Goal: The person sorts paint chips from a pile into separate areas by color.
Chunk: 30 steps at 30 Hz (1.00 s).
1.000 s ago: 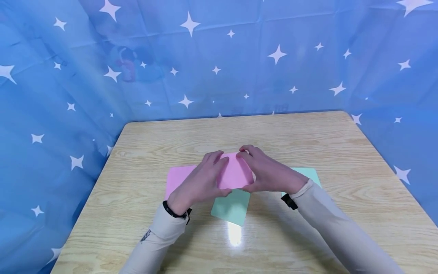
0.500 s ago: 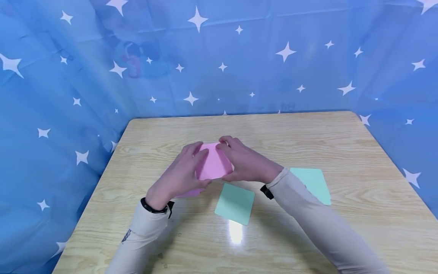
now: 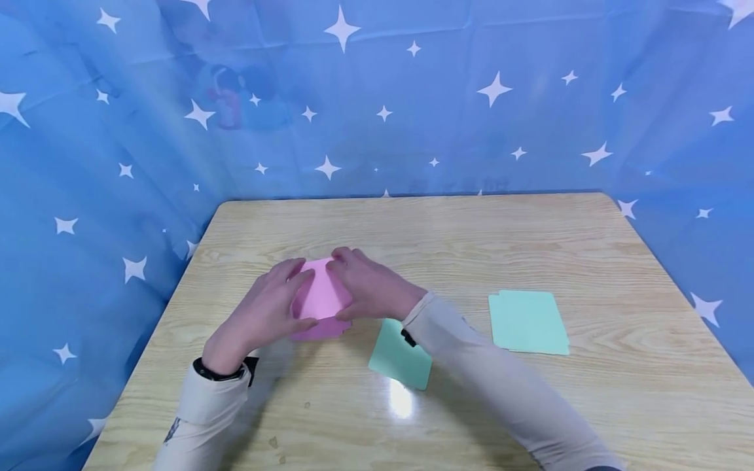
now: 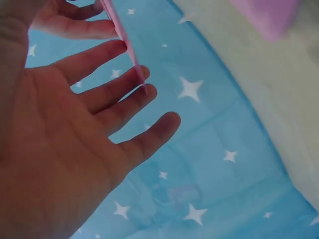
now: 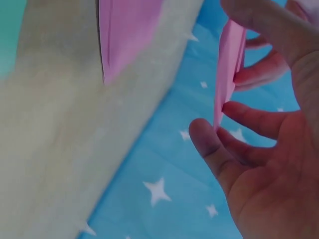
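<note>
Above the left half of the table, both hands hold a pink square card (image 3: 321,291) by its sides. The left hand (image 3: 265,307) grips its left side, the right hand (image 3: 371,284) its right. In the right wrist view the card (image 5: 228,64) is seen nearly edge-on, between thumb and fingers. Fingertips (image 4: 142,74) touch its edge in the left wrist view. Below it on the table lie purplish-pink cards (image 3: 321,330), partly hidden by the held card and the left hand. A mint green square card (image 3: 400,353) lies turned at an angle, its upper right side covered by the right sleeve.
A slightly uneven stack of mint green cards (image 3: 527,320) lies to the right of the right forearm. The wood-grain table (image 3: 589,248) has rounded far corners. Behind it hangs a blue cloth (image 3: 436,118) with white stars.
Both hands have carried the pink card leftward, from above the middle green card to above the purplish-pink cards. The green stack at the right has come into full view.
</note>
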Available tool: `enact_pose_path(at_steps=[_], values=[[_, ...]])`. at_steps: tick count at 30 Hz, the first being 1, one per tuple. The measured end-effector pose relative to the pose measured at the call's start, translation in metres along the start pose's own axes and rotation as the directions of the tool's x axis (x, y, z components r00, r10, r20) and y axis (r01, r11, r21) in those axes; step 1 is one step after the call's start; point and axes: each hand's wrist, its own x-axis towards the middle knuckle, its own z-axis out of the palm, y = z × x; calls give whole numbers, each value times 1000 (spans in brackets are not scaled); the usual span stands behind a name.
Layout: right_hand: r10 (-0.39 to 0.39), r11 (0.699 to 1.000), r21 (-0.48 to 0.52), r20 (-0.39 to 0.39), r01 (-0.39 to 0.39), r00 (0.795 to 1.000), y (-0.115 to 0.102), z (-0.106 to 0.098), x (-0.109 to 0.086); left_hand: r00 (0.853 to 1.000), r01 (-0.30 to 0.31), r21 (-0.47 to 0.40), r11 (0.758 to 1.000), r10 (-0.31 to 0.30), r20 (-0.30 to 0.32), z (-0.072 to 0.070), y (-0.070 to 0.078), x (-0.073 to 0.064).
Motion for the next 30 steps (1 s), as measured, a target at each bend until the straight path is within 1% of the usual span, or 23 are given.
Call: enact_pose_path(at_steps=[4,7,11,14,17,19,24,27,30], values=[[39,999,-19,54,-38,998,-8,21,11,1000,5,0,1000,-6,21,10,-11,-8],[78,997,-1,82,-78,994,-11,34,17,999,19,-10,1000,-18,39,20,-17,-10],[107,994,18,134,-110,985,-14,49,22,992,64,-18,998,-62,109,33,-22,-12],[128,992,-16,178,-127,976,-15,57,24,985,83,-17,996,-79,156,40,-24,-14],[140,989,-72,203,-128,969,-16,61,26,981,84,-21,996,-79,180,44,-26,-15],[142,987,-103,210,-122,967,-17,63,26,978,88,-43,995,-78,193,46,-28,-15],[137,983,-153,226,-104,964,-17,63,25,968,120,-132,984,-86,236,50,-30,-18],[125,983,-157,220,-92,968,-15,61,21,967,118,-151,981,-79,244,50,-28,-18],[123,986,-135,196,-98,973,-10,59,15,969,102,-132,986,-69,237,50,-26,-18]])
